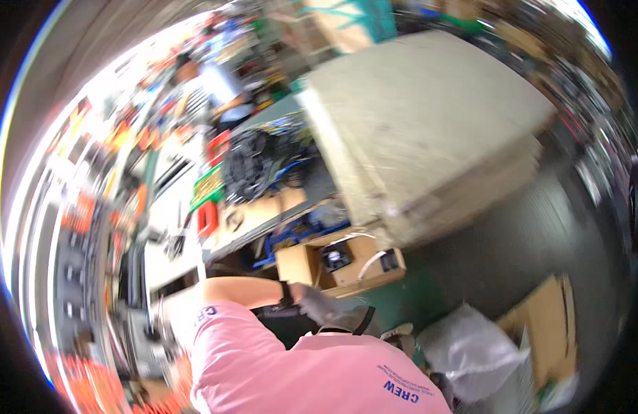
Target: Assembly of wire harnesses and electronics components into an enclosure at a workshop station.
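1. Frame is motion-blurred and tilted, so detail is limited.
2. One arm in a pink sleeve (215,314) comes in from the picture's left and ends in a grey-gloved hand (327,308). I read it as the left hand, going by the side it enters from.
3. Hands: the gloved left one is low and just below the open cardboard box (302,265). Can't tell whether it's clenched, released or grasping. A dark strip (364,319) sits against it, but contact is unclear. The right hand isn't visible.
4. The box sits on the green floor (498,255), beside the corner of a big stack of beige slabs (429,131). There's a small black part (335,257) and white strips inside it.
5. My read is a reach at the box. Doing it well means going in from the open top, staying clear of the slab corner overhanging it, and supporting the thin cardboard walls from underneath, since they'll flex.
6. Materials:
   - slabs: matte, rough, chalky, with flat square edges
   - box: plain brown corrugated
   - glove: grey, looks fabric-like
   - plastic bag (471,352): crumpled, translucent, glossy
   - flat cardboard sheet (546,324): lying near the bag
7. Behind that, the desk (260,214) carries a tangle of black and blue cables (253,162) and red bins (207,217).
8. Another person (208,90) is at the far end, too blurred to describe.
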`<control>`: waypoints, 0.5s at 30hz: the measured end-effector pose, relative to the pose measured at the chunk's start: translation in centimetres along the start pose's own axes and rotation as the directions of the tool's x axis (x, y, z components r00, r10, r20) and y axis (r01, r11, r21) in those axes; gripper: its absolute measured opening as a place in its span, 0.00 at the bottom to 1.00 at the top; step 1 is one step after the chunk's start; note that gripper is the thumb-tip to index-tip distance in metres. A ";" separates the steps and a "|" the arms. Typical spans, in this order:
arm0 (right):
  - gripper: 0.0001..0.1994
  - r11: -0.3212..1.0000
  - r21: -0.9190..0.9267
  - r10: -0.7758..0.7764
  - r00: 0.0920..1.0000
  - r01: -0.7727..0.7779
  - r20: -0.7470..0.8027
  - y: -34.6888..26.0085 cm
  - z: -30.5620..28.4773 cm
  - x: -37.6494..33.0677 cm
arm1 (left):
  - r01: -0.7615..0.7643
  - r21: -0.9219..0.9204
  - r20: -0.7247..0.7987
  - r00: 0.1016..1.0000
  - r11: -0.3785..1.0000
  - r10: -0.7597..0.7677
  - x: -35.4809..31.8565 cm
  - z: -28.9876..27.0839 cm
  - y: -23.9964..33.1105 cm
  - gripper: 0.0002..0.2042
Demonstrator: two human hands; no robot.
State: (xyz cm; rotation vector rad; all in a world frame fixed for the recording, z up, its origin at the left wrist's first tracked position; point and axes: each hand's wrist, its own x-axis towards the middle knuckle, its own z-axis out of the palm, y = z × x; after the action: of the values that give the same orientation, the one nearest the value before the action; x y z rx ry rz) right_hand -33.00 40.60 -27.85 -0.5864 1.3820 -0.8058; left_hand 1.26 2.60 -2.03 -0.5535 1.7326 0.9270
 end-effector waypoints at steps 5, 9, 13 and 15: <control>0.14 0.398 -0.875 -0.235 0.953 0.275 0.192 -19.9 1.0 0.0 | -0.365 -0.168 -0.684 0.712 0.916 0.159 1.3 1.5 0.3 0.15; 0.12 0.148 -0.874 -0.432 0.825 0.463 0.364 -22.5 -0.4 4.9 | -0.542 -0.296 -0.721 0.666 0.786 0.189 2.7 -0.2 3.4 0.17; 0.09 0.290 -0.834 -0.458 0.834 0.468 0.309 -32.1 5.0 6.3 | -0.458 -0.219 -0.642 0.733 0.862 0.226 2.4 -2.1 4.6 0.17; 0.09 0.331 -0.797 -0.510 0.806 0.506 0.300 -35.1 5.7 7.0 | -0.452 -0.237 -0.630 0.745 0.860 0.218 3.3 -3.1 4.7 0.17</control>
State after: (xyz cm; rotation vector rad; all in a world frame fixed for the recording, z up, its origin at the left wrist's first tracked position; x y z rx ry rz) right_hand -32.68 13.08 -4.32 -1.9168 1.5728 -0.5267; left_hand -5.13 3.19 -3.10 -0.8578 2.2807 1.4928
